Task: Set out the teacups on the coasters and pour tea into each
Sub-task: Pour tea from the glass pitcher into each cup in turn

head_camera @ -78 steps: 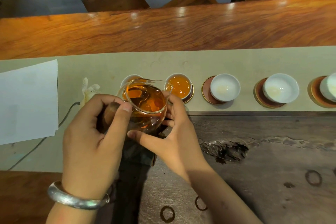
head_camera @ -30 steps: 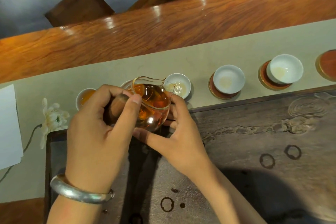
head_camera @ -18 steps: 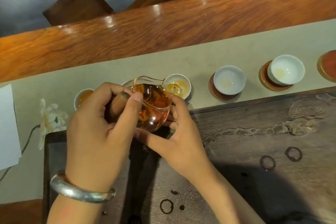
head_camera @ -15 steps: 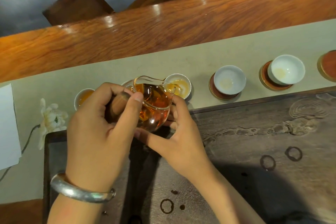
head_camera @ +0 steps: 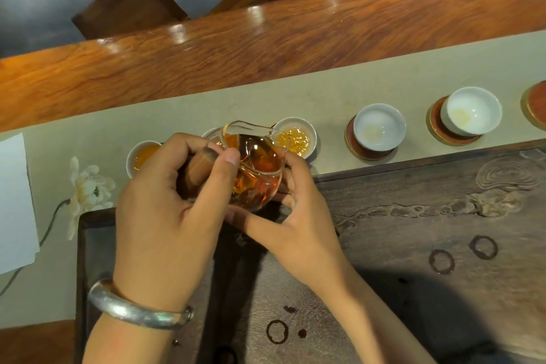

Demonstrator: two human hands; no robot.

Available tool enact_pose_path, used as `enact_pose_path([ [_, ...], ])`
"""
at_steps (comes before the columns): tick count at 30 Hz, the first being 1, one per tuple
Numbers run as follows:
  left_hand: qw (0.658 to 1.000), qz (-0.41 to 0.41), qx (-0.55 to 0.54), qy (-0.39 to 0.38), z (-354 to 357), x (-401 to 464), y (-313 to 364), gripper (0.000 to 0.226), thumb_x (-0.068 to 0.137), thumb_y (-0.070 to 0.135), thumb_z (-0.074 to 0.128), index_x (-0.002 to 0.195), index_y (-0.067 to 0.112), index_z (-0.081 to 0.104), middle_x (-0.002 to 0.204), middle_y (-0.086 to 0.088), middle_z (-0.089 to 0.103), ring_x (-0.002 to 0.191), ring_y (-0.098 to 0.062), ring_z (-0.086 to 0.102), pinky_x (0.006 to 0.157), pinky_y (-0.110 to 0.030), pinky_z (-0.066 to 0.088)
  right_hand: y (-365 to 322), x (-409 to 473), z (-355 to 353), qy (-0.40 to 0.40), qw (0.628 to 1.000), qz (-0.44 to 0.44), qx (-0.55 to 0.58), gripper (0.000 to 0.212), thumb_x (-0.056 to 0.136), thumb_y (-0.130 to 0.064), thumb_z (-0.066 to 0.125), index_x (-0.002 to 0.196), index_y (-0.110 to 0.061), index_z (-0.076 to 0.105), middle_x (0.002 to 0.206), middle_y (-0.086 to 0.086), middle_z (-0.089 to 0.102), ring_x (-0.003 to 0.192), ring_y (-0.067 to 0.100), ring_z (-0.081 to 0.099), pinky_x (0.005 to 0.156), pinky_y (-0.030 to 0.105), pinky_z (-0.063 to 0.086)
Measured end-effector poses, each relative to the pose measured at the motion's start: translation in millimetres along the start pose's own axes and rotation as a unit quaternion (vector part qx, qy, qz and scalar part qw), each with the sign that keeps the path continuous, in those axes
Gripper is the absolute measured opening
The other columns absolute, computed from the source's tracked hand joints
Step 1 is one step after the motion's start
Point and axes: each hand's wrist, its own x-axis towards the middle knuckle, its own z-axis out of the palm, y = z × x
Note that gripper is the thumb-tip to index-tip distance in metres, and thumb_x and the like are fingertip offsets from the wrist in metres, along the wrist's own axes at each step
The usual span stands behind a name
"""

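Head view: glass fairness pitcher of amber tea held tilted at centre, spout toward one o'clock over the third teacup, now partly filled. Left hand wrapped around the pitcher's wooden handle, thumb pressed on the glass near the rim. Right hand cupped against the pitcher's far side and base, fingers curved on the glass in support.

Along the beige table runner: a filled teacup at nine o'clock of the pitcher, another cup mostly hidden behind the glass, then two teacups, one at two o'clock and a further one beyond it, each with only a pale residue and each sitting on a copper-rimmed coaster. A bare coaster at the right edge, no cup visible on it. Dark wooden tea tray below, marked with wet rings.

Likely trouble from here: overfilling the small cup if the tilt is held too long; dribble down the spout onto the runner if righted too slowly; a slip on wet glass. Judging by the tea left, possibly short for the remaining cups.
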Motion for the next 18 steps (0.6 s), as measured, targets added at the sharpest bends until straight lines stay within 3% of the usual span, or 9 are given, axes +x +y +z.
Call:
enact_pose_path([
  [7,1.000,-0.003,0.005,0.000,0.2,0.4,2.0,0.019,0.087,0.043,0.054,0.081,0.026,0.059,0.084,0.010,0.061,0.073,-0.003,0.058,0.057,-0.006,0.041,-1.0,-0.5,0.5,0.005,1.000,-0.005,0.002,0.080,0.065,-0.055,0.086,0.134,-0.054,0.046,0.126,-0.027,0.070,0.116,-0.006,0.069,0.098,0.021,0.056],
  [18,1.000,0.000,0.017,-0.009,-1.1,3.6,3.7,0.024,0.086,0.047,0.052,0.080,0.025,0.060,0.084,0.008,0.061,0.072,-0.003,0.057,0.056,-0.012,0.042,0.7,0.2,0.2,0.003,1.000,-0.003,0.003,0.090,0.064,-0.058,0.086,0.143,-0.042,0.046,0.129,-0.022,0.070,0.118,-0.004,0.068,0.105,0.031,0.056],
])
